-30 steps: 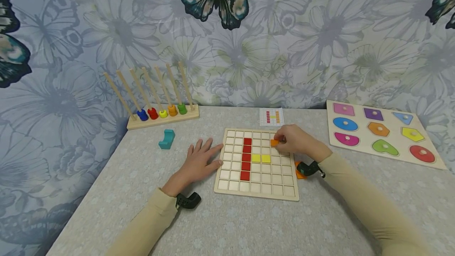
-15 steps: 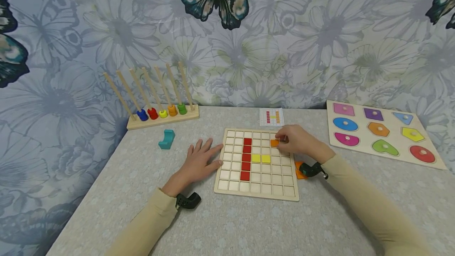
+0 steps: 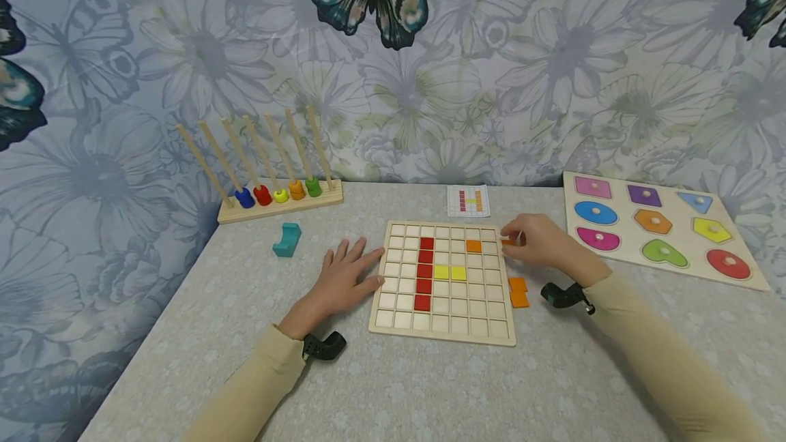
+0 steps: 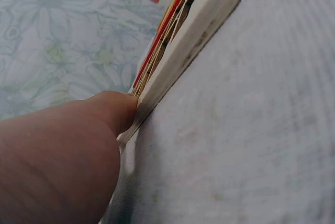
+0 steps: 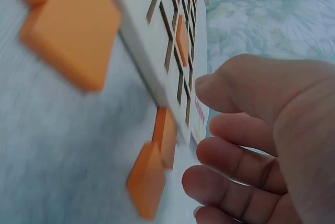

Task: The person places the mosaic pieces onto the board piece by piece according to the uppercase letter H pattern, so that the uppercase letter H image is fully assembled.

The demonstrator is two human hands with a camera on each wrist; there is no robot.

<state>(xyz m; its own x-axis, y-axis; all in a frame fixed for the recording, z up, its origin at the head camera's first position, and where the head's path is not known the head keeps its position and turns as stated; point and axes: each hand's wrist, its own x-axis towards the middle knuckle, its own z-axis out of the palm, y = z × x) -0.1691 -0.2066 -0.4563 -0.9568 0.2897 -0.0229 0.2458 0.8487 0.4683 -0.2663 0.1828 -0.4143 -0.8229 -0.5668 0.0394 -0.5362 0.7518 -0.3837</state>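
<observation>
A wooden grid board (image 3: 460, 309) lies on the table, with a column of red tiles (image 3: 424, 270), two yellow tiles (image 3: 458, 273) and one orange tile (image 3: 474, 246) in its cells. My left hand (image 3: 344, 282) lies with fingers spread, its thumb and index finger touching the board's left edge. Just off the board's upper right edge is my right hand (image 3: 540, 241), fingers loosely bent and holding nothing. Beside its fingertips, loose orange tiles (image 5: 147, 182) lie against the board in the right wrist view. More orange tiles (image 3: 518, 299) lie lower along the same edge.
Behind the board lies a small pattern card (image 3: 468, 201). At back left stands a wooden peg stacker (image 3: 279, 211) with coloured rings, a teal curved block (image 3: 287, 241) in front of it. A knobbed shape puzzle (image 3: 623, 232) lies at the right, near my right forearm.
My right hand has let go of the orange tile, which stays in its cell, and has moved right, off the board. The left hand has stayed in place.
</observation>
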